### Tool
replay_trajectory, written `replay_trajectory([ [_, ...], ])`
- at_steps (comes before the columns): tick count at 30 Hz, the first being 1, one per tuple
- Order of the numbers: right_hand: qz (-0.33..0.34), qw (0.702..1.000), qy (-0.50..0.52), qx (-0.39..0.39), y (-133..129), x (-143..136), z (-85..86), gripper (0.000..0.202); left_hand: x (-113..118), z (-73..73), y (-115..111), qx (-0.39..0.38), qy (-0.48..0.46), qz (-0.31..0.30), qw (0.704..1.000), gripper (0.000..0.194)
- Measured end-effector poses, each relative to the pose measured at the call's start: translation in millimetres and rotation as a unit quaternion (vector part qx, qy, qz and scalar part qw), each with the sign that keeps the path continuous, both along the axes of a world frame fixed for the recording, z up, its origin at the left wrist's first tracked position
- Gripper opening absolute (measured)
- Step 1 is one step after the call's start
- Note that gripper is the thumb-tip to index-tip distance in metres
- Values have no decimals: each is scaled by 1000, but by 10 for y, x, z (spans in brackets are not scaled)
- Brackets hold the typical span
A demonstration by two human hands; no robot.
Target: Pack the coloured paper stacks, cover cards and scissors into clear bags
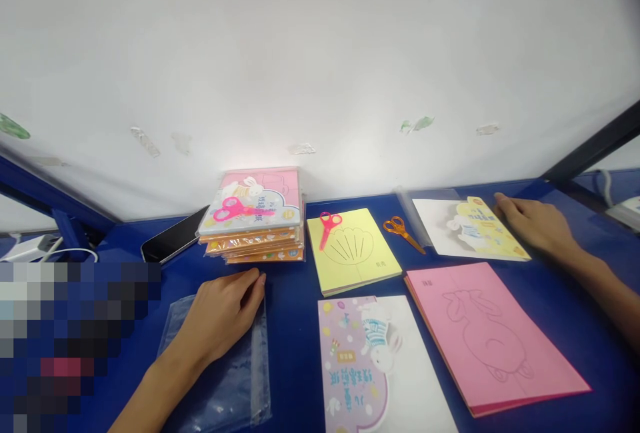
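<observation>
Purple card (385,366) runs off-frame while left hand (227,310) partly hides clear bag (225,386).

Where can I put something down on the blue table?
Bare blue table shows between the clear bag and purple-and-white cover, and between the pink cards and right arm. It's crowded around the orange scissors: yellow cards, pink cards and yellow-and-white cover sit close.

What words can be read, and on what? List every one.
Yellow sheets: "贝壳", probably; small.
Pink sheets: small characters, too blurred to read.
Purple-and-white card: blue characters, upside down, too blurred.
Yellow-and-white card: blue lettering, too blurred.
Stack of packets: blue lettering, too blurred.
</observation>
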State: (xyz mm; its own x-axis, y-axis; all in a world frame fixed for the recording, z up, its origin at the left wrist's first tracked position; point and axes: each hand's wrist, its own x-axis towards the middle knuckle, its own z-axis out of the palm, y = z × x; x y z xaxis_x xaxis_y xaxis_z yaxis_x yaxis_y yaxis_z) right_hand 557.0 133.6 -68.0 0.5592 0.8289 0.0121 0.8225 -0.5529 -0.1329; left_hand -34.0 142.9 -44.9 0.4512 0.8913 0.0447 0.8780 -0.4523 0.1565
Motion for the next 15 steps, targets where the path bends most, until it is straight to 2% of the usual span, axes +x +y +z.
replay_trajectory([
  [5,26,1000,6,13,-32,-33,67,59,22,28,-5,-3,4,-1,1000,37],
  [7,19,999,-20,44,-54,-46,165,53,7,29,-7,2,-4,-4,1000,37],
  [9,20,992,-51,115,-128,-112,338,48,-25,34,-9,10,-24,-9,1000,37],
  [12,79,969,-10,236,-383,-392,648,47,-83,61,-12,34,-71,-12,997,34],
  [13,109,965,34,235,-499,-531,724,48,-102,75,-16,45,-88,-12,995,34],
  [15,175,967,87,161,-738,-836,787,50,-137,105,-32,69,-120,-14,990,34],
])
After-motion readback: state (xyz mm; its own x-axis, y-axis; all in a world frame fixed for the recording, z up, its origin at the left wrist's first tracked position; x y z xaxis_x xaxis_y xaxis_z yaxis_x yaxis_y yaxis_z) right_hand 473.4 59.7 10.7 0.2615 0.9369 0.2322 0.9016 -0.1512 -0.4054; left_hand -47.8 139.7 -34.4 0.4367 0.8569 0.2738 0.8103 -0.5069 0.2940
